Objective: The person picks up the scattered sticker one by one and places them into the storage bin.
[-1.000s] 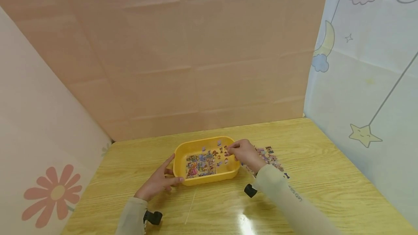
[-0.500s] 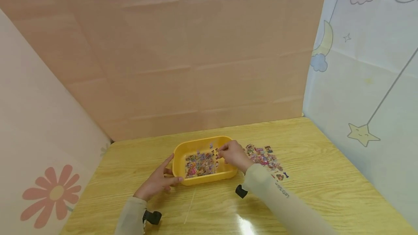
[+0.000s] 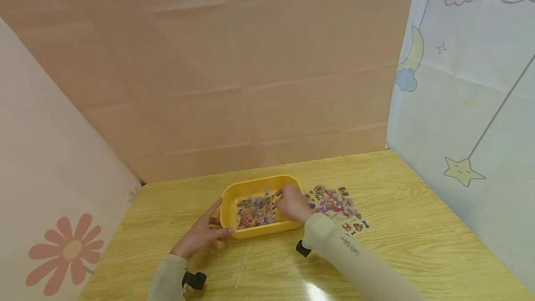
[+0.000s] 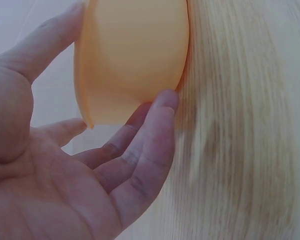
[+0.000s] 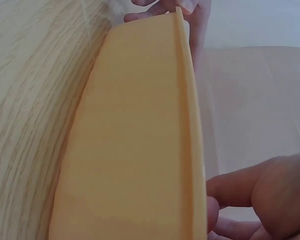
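A yellow plastic tray (image 3: 267, 230) stands on the table, with clear sheets of small colourful stickers (image 3: 255, 212) lying inside. My left hand (image 3: 202, 233) holds the tray's left end. In the left wrist view its thumb and fingers (image 4: 157, 127) spread around the rim and outer wall. Over the tray's right half, my right hand (image 3: 291, 203) reaches in and pinches a see-through sticker sheet, whose edge is hard to make out. The tray's wall hides those fingertips in the right wrist view, where only part of the hand (image 5: 270, 192) shows beyond the rim.
More clear sticker sheets (image 3: 334, 203) lie on the wooden table (image 3: 401, 226) right of the tray. A pink-brown cloth (image 3: 251, 82) hangs behind, with pale printed cloths (image 3: 468, 106) at the sides.
My right hand has moved left across the tray, and the small stickers on the held sheet have shifted left over the others. My left hand has stayed on the tray's end.
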Demonstrator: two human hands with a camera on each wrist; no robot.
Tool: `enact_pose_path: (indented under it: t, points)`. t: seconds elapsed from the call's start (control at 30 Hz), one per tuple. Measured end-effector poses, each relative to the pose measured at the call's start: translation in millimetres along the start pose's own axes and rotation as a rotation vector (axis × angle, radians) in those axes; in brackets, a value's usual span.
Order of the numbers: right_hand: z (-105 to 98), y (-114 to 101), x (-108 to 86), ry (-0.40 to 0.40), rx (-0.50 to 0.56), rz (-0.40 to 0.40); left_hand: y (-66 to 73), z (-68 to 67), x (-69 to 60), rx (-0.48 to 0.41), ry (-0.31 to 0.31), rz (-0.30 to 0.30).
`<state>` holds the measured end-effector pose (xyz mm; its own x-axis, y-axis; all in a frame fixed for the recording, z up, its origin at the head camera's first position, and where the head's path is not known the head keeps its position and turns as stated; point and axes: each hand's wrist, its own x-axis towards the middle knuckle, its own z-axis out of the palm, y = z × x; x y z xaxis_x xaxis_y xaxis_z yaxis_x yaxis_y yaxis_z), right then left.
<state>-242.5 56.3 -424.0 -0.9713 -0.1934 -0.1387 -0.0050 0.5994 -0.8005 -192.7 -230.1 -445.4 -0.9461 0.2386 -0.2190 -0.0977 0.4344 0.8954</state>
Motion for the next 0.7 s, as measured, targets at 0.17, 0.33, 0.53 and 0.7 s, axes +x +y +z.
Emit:
enact_pose_path:
  t: [0.17, 0.33, 0.53, 0.7]
  points:
    - [5, 1, 1.9, -0.007, -0.042, -0.002, 1.1, -0.2, -0.4, 0.005, -0.006, -0.006]
    - [10, 0, 2.0, 0.001, -0.08, 0.028, -1.8, 1.5, 0.4, 0.004, -0.005, -0.005]
    - [16, 6, 4.1, 0.002, -0.109, 0.026, -6.0, 3.6, 3.6, -0.004, -0.002, 0.002]
    - [20, 9, 6.0, -0.015, -0.12, 0.012, -8.8, 4.4, 5.7, -0.006, 0.006, -0.001]
